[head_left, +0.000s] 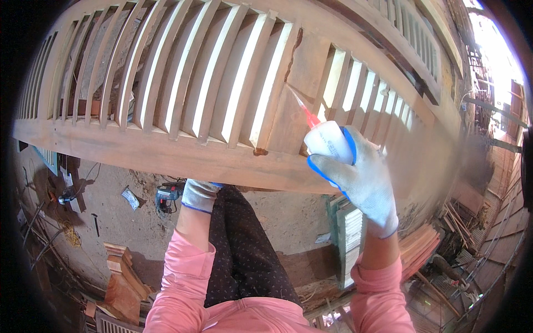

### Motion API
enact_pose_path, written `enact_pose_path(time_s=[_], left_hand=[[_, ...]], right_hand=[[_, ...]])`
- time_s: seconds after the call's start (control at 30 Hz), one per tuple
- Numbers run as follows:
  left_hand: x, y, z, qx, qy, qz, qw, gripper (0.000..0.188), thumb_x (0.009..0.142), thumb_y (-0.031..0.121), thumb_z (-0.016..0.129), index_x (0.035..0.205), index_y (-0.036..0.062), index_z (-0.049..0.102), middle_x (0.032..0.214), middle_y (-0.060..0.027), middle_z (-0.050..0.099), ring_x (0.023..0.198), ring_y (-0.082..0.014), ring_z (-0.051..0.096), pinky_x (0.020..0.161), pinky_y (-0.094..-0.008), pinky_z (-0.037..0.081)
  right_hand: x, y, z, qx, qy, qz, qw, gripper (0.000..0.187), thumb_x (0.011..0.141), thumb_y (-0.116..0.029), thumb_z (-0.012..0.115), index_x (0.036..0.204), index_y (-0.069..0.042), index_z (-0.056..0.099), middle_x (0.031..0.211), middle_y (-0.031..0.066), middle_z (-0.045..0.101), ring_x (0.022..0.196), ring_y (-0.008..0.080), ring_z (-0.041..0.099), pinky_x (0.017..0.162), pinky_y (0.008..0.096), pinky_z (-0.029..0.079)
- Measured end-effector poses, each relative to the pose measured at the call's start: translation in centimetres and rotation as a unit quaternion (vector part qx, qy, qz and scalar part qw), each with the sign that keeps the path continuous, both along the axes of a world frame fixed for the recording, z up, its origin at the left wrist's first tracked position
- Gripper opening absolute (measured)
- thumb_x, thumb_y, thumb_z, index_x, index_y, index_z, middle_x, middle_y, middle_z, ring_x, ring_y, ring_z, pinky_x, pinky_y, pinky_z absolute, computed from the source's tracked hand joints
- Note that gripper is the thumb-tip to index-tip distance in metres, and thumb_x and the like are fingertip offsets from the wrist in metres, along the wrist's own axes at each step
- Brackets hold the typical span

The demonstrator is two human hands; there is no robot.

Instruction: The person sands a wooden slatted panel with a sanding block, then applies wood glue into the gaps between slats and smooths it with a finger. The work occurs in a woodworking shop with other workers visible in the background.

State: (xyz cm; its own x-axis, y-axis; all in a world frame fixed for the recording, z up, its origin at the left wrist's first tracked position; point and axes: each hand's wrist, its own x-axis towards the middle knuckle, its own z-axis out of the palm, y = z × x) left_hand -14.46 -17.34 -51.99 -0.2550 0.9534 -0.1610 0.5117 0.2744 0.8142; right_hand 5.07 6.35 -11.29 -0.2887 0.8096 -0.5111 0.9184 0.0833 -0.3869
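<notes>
Holding a white squeeze bottle (pixel 326 143) by its body, gloved right hand (pixel 365 175) is over the cross rail (pixel 311 58) of a wooden louvered panel (pixel 183 157). Panel lies across the view in front of the person. Slats are seated in both sections, so the frame looks assembled; work in hand seems to be at the joints.

Progress: partial, judging by the marks. Ragged dark-brown streak (pixel 292 54) runs along the far part of the cross rail's edge; small brown patch (pixel 260 151) sits at the near end, where rail meets long stile. Stretch between them shows little or no brown, so it's probably untreated, if it needs any. No similar marks made out on the rail's other edge. Whether the brown is filler, glue or damage: can't tell. Bottle contents not visible.

Pose: right forearm comes up from lower right, thumb on the near side of the bottle, fingers wrapped round the far side, clamped on it. Red cap (pixel 312 118) and thin clear nozzle (pixel 298 100) tilt up-left, tip by the near end of the streak; contact unclear. Left hand (pixel 201 195) is at the panel's near edge, glove cuff showing, fingers hidden beneath; grip can't be told. Hands well apart.
</notes>
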Motion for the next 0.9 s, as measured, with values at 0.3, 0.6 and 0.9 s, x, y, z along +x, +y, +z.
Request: enact_pose_path(time_s=[0.3,0.6,0.9], left_hand=[[0.0,0.0,-0.2,-0.002,-0.008,0.003,1.0,0.064,0.106,0.059,0.049,0.159,0.0237,0.042,0.161,-0.0096,0.045,0.147,-0.0334,0.045,0.121,-0.0513,0.036],[0.0,0.1,-0.6,-0.004,-0.018,0.004,1.0,0.065,0.106,0.06,0.049,0.159,0.0241,0.042,0.163,-0.0094,0.045,0.148,-0.0332,0.044,0.122,-0.0514,0.036],[0.0,0.0,-0.7,-0.007,-0.027,0.006,1.0,0.066,0.106,0.06,0.048,0.16,0.0245,0.041,0.164,-0.0092,0.044,0.148,-0.033,0.043,0.122,-0.0514,0.035]], right_hand=[[1.0,-0.9,0.0,0.034,0.029,0.087,0.995,0.052,0.083,-0.048,0.081,0.108,-0.004,0.071,0.086,0.017,0.071,0.085,0.0342,0.076,0.076,0.0453,0.058],[0.2,-1.3,0.6,-0.043,-0.006,-0.01,0.999,0.053,0.083,-0.048,0.079,0.108,-0.003,0.068,0.09,0.0202,0.073,0.089,0.0373,0.076,0.078,0.0461,0.058],[0.7,-2.1,0.5,-0.042,-0.001,0.005,0.999,0.055,0.083,-0.049,0.081,0.111,-0.004,0.067,0.094,0.0207,0.074,0.092,0.0403,0.075,0.079,0.0463,0.058]])
